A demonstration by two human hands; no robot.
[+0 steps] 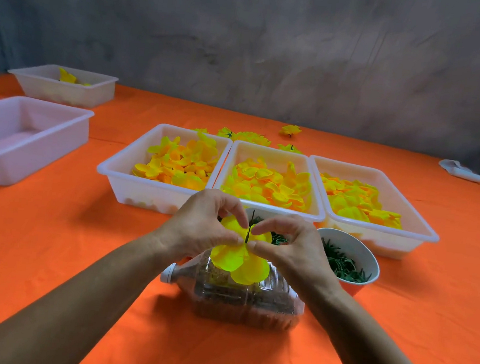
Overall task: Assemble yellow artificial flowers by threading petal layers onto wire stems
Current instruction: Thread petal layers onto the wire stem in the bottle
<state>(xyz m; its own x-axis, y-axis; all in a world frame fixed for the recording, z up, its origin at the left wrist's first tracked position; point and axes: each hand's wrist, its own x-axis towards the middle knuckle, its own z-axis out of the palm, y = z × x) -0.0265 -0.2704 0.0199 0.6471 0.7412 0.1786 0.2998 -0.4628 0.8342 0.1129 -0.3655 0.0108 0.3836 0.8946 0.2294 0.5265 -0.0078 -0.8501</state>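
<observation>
A yellow petal layer (241, 260) hangs between my two hands above a plastic bottle (245, 299) lying on its side. A thin dark green wire stem (249, 227) stands up through the petal's centre. My left hand (205, 222) pinches the petal just left of the stem. My right hand (287, 243) pinches it just right of the stem. Three white trays of yellow and orange petals sit behind: left (120, 179), middle (269, 149), right (423, 230).
A bowl (370, 256) of green stem parts stands right of my hands. Two more white trays (32, 142) (64, 93) sit at the far left. Finished yellow flowers (248, 136) lie behind the trays on the orange tablecloth (78, 239). A white object (460, 172) lies far right.
</observation>
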